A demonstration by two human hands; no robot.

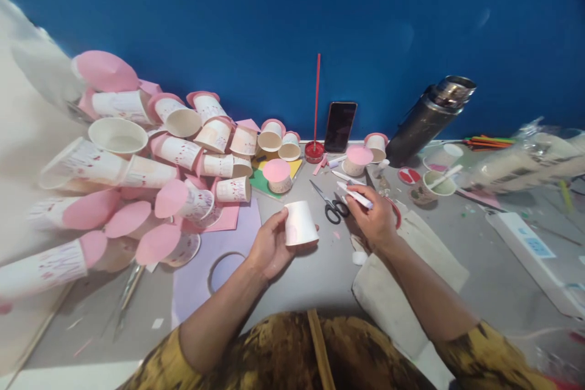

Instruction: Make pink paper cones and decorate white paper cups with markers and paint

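My left hand (270, 248) is closed around a plain white paper cup (300, 223), held upside down above the grey table (315, 268). My right hand (373, 218) grips a white marker pen (355, 195) just right of the cup, its tip pointing left toward the black-handled scissors (329, 202) that lie on the table between the hands and the back wall.
A heap of decorated paper cups with pink lids (150, 164) fills the left side. A phone (340, 126) and a red stick on a base (315, 108) lean by the blue wall. A steel flask (427, 117), small bowls (432, 186) and a white cloth (402, 274) lie right.
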